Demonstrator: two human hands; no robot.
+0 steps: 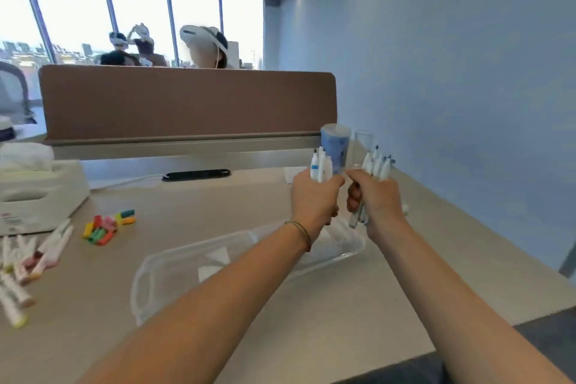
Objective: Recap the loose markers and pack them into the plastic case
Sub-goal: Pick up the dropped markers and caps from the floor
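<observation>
Both hands are up above the plastic case, which lies open on the tabletop so pens can drop in. The left hand grips a bunch of markers, and the right hand grips another bunch, fingers curled tight so none fall. More loose markers and bright caps wait far left, maybe for capping next

Markers cut off at left edge
</observation>
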